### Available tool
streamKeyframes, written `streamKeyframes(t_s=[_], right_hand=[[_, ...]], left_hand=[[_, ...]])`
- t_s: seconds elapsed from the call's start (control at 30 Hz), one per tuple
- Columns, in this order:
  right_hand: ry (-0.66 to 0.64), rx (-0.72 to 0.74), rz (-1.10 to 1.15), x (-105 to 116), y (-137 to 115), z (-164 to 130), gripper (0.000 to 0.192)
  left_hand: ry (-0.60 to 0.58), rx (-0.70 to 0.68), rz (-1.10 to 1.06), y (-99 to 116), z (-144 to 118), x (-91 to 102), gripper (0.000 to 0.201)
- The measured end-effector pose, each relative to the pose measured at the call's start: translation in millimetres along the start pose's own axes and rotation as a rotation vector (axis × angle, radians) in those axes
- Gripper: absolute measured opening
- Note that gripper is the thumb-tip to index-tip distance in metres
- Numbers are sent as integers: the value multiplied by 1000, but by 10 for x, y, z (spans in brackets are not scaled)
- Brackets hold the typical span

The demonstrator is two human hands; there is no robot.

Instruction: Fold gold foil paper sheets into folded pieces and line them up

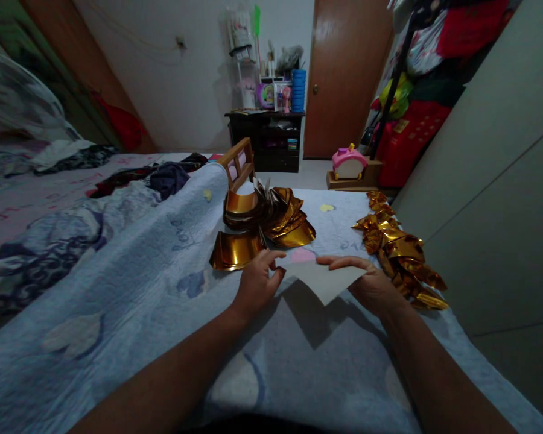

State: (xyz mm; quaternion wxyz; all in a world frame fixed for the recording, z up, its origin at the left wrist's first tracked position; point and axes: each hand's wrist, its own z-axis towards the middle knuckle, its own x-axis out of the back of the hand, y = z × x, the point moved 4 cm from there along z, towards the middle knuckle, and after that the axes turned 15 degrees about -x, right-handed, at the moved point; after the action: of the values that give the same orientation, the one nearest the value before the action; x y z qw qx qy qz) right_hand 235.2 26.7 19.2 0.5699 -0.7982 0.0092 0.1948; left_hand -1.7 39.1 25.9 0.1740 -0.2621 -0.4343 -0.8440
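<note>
A sheet of paper (324, 279), pale side up and bent so that a corner points at me, is held just above the bedspread. Its left corner lies at the thumb and fingertips of my left hand (259, 278), which are closed on it. On the other side my right hand (371, 284) grips the right corner, fingers stretched along the far edge and the thumb hidden. Beyond my left hand lie fanned stacks of shiny gold foil paper (238, 248). To the right of my right hand is a row of folded, crumpled gold foil pieces (400, 250).
A blue patterned bedspread (271, 367) lies under everything. A small wooden chair-like frame (238, 163) stands behind the foil stacks. Clothes (169, 181) and bedding are heaped at left. Beyond the bed are a dark cabinet (265, 141), a pink toy case (349, 164) and a door (348, 78).
</note>
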Motion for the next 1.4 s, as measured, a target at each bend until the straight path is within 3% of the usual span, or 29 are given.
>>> streamKeyframes(t_s=[0.17, 0.3, 0.37, 0.43, 0.57, 0.73, 0.9, 1.07, 1.4], right_hand=[[-86, -1, -90, -20, 4, -19, 16], [-136, 14, -227, -5, -23, -19, 15], [-157, -12, -294, 3, -16, -9, 16], [-179, -38, -347, 9, 3, 5, 17], [-209, -34, -419, 32, 52, 45, 18], [-224, -54, -484, 67, 113, 83, 21], [-194, -45, -564, 78, 84, 77, 26], [-170, -31, -654, 94, 79, 76, 25], [-209, -176, -738, 31, 94, 18, 19]], left_hand=[[-65, 250, -415, -116, -24, -135, 46], [-59, 250, -766, -108, -7, -243, 54], [-60, 135, -675, -100, 8, -229, 49], [-86, -9, -439, -97, 7, -199, 48], [-177, -221, -21, -95, -56, -208, 60], [-226, -425, 202, -18, -147, -274, 65], [-297, -489, 199, 29, -159, -270, 57], [-394, -515, -40, 92, -145, -278, 20], [-499, -351, -197, 217, -121, -227, 19]])
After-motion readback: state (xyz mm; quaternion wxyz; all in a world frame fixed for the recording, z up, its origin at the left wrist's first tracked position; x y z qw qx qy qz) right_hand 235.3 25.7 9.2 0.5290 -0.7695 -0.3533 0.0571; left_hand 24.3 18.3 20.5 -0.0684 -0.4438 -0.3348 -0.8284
